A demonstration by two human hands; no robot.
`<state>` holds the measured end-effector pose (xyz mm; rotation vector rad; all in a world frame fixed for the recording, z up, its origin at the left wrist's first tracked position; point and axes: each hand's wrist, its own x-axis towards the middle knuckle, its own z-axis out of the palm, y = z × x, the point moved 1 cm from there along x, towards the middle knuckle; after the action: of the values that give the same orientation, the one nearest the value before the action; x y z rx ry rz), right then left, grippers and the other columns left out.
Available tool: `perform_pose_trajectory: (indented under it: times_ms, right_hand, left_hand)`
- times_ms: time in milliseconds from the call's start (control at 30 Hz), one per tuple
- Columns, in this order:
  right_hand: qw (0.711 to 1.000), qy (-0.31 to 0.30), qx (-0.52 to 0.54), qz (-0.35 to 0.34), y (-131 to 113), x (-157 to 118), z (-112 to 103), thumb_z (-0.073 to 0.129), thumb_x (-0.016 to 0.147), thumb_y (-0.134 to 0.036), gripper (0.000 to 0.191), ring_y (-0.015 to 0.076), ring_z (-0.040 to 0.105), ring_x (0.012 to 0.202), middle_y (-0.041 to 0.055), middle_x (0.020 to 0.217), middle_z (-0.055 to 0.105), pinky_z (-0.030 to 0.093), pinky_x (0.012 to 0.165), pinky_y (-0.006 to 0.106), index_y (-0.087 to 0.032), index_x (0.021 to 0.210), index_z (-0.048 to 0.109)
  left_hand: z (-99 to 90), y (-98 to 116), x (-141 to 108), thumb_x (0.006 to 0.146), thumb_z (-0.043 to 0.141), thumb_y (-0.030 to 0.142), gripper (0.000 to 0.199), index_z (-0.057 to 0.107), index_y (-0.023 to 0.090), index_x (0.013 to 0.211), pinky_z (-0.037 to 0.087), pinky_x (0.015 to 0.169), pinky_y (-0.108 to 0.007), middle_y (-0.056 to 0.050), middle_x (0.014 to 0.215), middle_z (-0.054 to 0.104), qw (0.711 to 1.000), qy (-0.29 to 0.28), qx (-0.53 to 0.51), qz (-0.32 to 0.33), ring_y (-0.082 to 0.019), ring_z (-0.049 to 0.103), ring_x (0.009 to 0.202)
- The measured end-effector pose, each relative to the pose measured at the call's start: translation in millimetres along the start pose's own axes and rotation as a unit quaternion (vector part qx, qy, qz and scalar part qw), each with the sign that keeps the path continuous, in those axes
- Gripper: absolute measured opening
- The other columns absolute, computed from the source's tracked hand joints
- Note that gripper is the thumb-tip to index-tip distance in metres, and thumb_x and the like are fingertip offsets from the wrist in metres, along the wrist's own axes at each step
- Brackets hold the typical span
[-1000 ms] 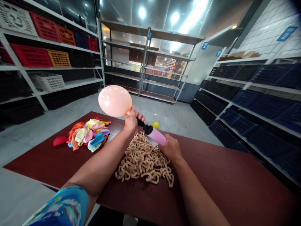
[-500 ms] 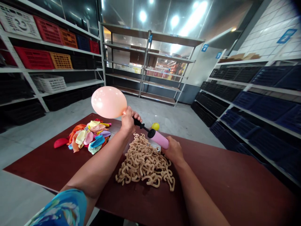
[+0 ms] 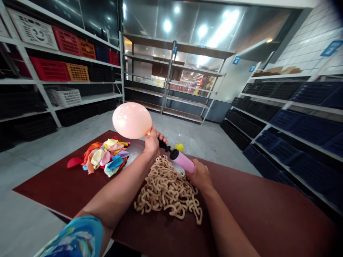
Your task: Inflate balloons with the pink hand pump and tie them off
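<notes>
An inflated, pale pink balloon (image 3: 132,120) sits at the end of a hand pump, out over the table's far edge. My left hand (image 3: 152,142) is closed around the balloon's neck and the pump's black end. The pump's pink barrel (image 3: 183,162) is gripped by my right hand (image 3: 200,175), low over the table. Little of the black rod shows between the black end and the barrel's cap. Beneath the pump lies a heap of tan, curled, rope-like pieces (image 3: 167,192). Left of my left forearm is a pile of uninflated balloons (image 3: 104,157) in many colours.
The dark red table (image 3: 241,200) spreads under both arms. A small yellow balloon (image 3: 179,147) shows beyond its far edge. Shelves with crates (image 3: 50,69) stand to the left, a metal rack (image 3: 171,76) at the back, and shelves of dark crates (image 3: 302,121) to the right.
The pump has shortened: my left hand and the balloon have come closer to the barrel, and less rod shows. The whole view has shifted slightly.
</notes>
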<state>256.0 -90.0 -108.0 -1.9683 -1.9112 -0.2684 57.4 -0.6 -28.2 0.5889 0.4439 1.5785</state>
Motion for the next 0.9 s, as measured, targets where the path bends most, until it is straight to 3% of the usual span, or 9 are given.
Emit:
perform_pose_trajectory:
  times_ms: [133,233,533,633,900]
  right_hand:
    - [0.999,-0.019,-0.02,0.026,10.9,3.0,-2.9,0.053,0.072,-0.028,0.024,0.019,0.054,0.078,0.0034,0.086,0.061,0.028,0.065,0.028,-0.021,0.094,0.053]
    - [0.999,-0.027,-0.025,0.036,13.8,3.0,-3.1,0.054,0.07,-0.025,0.021,0.0186,0.054,0.079,0.0028,0.084,0.061,0.027,0.065,0.027,-0.02,0.09,0.052]
    - [1.0,-0.006,0.005,-0.001,-3.3,-2.9,2.4,0.056,0.069,-0.027,0.022,0.0182,0.053,0.078,0.004,0.085,0.061,0.028,0.068,0.028,-0.019,0.088,0.05]
    - [1.0,-0.008,0.011,-0.005,-5.5,-3.5,3.6,0.058,0.069,-0.03,0.023,0.0185,0.053,0.078,0.004,0.085,0.061,0.029,0.068,0.028,-0.019,0.088,0.05]
    - [0.999,-0.03,0.008,0.009,7.5,2.3,-2.1,0.054,0.072,-0.029,0.022,0.0177,0.054,0.077,0.003,0.083,0.061,0.028,0.067,0.028,-0.02,0.092,0.052]
  left_hand:
    - [-2.9,21.9,7.5,0.077,0.052,0.047,0.043,0.026,0.02,0.055,0.039,0.04,-0.024,0.005,0.044,0.032,0.999,0.014,-0.003,0.033,-0.009,0.04,0.037]
    - [-2.1,24.3,7.0,0.077,0.052,0.047,0.043,0.026,0.02,0.055,0.038,0.04,-0.023,0.005,0.044,0.032,0.999,0.01,-0.002,0.032,-0.009,0.04,0.037]
    - [0.8,-21.5,-12.2,0.077,0.052,0.047,0.042,0.029,0.019,0.057,0.04,0.041,-0.023,0.005,0.045,0.036,0.999,-0.019,0.017,-0.02,-0.009,0.042,0.038]
    - [1.4,-26.7,-15.6,0.077,0.052,0.047,0.042,0.029,0.019,0.057,0.04,0.042,-0.023,0.005,0.045,0.036,0.999,-0.022,0.022,-0.019,-0.009,0.042,0.039]
    - [0.3,11.2,-0.3,0.078,0.051,0.047,0.044,0.025,0.02,0.054,0.039,0.04,-0.024,0.005,0.043,0.033,0.999,-0.013,0.015,0.027,-0.009,0.04,0.037]
